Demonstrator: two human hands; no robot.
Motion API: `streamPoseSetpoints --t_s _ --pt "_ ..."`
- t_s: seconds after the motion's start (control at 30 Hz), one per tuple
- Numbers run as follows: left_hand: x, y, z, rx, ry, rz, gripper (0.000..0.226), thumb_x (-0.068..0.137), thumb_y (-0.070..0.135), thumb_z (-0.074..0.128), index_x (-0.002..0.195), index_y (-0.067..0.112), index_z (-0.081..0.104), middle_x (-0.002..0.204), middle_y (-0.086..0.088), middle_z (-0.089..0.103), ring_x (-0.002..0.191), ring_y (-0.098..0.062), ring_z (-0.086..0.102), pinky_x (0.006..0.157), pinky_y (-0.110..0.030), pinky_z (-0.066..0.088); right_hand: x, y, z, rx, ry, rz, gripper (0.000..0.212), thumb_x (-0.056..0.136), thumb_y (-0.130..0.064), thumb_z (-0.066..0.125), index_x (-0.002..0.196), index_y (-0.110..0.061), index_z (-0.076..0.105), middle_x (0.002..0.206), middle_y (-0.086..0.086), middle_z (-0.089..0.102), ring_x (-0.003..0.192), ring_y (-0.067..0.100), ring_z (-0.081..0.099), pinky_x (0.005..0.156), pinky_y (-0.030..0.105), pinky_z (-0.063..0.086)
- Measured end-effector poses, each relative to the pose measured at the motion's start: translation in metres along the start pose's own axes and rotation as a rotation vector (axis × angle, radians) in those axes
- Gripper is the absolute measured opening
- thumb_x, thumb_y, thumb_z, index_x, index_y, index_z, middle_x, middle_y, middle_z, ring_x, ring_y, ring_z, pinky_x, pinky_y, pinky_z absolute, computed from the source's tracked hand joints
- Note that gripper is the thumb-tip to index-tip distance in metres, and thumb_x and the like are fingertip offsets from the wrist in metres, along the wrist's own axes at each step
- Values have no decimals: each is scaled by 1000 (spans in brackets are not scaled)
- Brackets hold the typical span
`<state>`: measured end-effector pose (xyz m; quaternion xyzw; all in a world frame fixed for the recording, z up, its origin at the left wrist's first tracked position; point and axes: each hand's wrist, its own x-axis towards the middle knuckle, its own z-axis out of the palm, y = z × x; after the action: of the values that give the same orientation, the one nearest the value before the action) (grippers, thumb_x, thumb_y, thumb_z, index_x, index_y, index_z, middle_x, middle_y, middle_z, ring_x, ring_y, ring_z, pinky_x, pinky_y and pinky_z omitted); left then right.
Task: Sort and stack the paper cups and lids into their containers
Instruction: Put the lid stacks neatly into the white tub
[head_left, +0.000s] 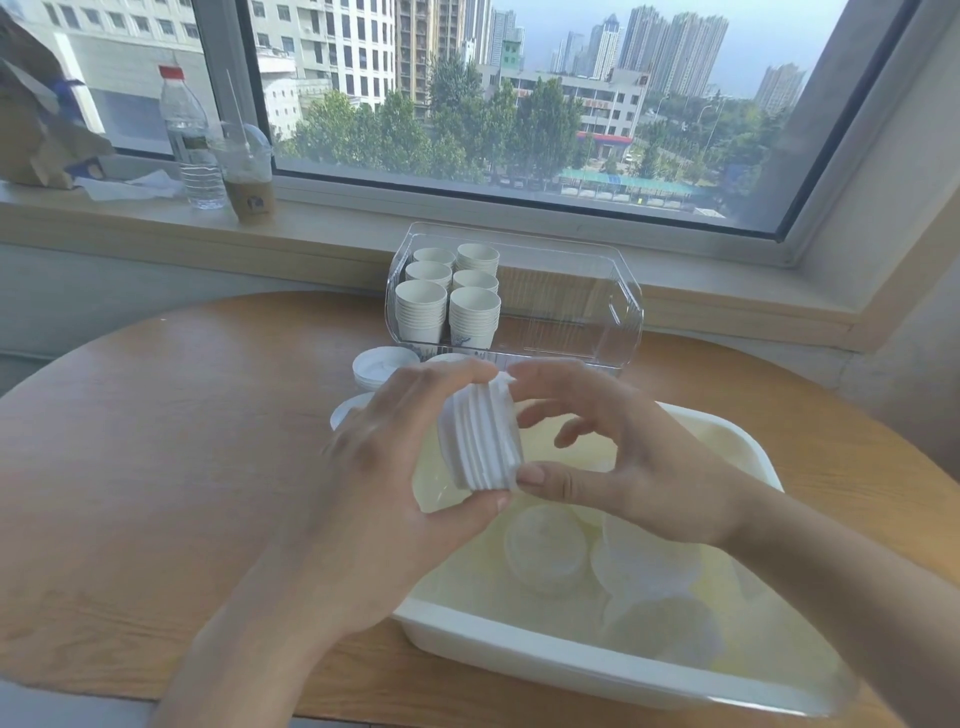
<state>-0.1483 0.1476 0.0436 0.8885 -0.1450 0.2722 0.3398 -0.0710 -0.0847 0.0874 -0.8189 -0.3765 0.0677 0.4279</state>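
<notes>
Both hands grip a stack of white lids (480, 436), left hand (395, 467) fingers wrapped around it, right hand (613, 457) fingers pinching its edge, white tray (519, 660) below.

blur | I can't count the lids (644, 571) in the white tub (519, 652); hidden | my left hand (374, 499) covers table lids (382, 366)
</notes>
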Motion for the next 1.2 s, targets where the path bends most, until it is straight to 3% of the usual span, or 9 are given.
streamPoseSetpoints --t_s 0.1,0.23,0.47,0.57,0.67,0.8,0.9,1.03,1.2 --pt "0 0 -1 2 -4 10 77 73 59 77 142 61 42 141 34 50 121 -6 56 91 -32 49 -2 0 -1 30 15 -8 72 84 -31 86 146 -32 50 139 -10 65 125 21 64 99 50 51" --pt "0 1 -3 3 -27 24 75 73 62 73 142 64 41 143 33 49 125 -15 58 95 -45 53 -3 0 -1 -9 -34 -31 66 86 -32 85 145 -33 54 141 -12 64 128 18 63 99 46 52" --pt "3 0 -2 -2 -33 77 76 75 69 72 144 63 40 144 33 48 127 -12 58 99 -47 53 -2 2 -2 66 -37 -18 66 84 -30 87 142 -29 56 139 -6 65 124 21 67 98 51 55" --pt "4 -1 0 14 -40 91 75 76 69 73 144 61 42 143 33 48 124 -13 60 99 -47 53 -1 3 -6 25 -64 -3 70 84 -36 86 146 -31 52 140 -8 65 125 18 67 100 46 55" --pt "5 -1 3 30 -43 98 74 76 64 75 143 60 43 142 33 48 121 -13 60 98 -44 51 -2 4 -17 -116 -80 40 68 87 -48 82 147 -37 52 138 -17 64 124 7 65 100 35 54" --pt "6 0 7 43 -31 92 72 77 66 73 142 60 43 139 35 48 117 -9 59 96 -36 46 -10 10 -36 -568 -90 112 53 89 -55 76 138 -42 61 120 -31 65 114 -9 60 94 20 50" --pt "5 -1 7 48 -29 85 72 76 68 71 142 60 43 139 37 47 117 -6 57 94 -32 43 -18 12 -45 -831 -253 196 51 93 -58 69 141 -47 56 126 -29 63 112 -5 56 101 26 47" --pt "5 -1 7 43 -30 58 73 74 68 72 141 63 42 139 37 48 115 -11 58 93 -34 44 -27 14 -47 -939 -372 233 51 94 -59 67 142 -49 53 137 -28 58 127 1 52 108 29 41" --pt "7 -1 6 30 -15 40 75 73 71 73 141 65 42 139 38 47 115 4 54 87 -31 48 -29 19 -48 -962 -351 227 36 98 -41 69 133 -45 63 115 -26 62 109 -1 55 101 28 45"
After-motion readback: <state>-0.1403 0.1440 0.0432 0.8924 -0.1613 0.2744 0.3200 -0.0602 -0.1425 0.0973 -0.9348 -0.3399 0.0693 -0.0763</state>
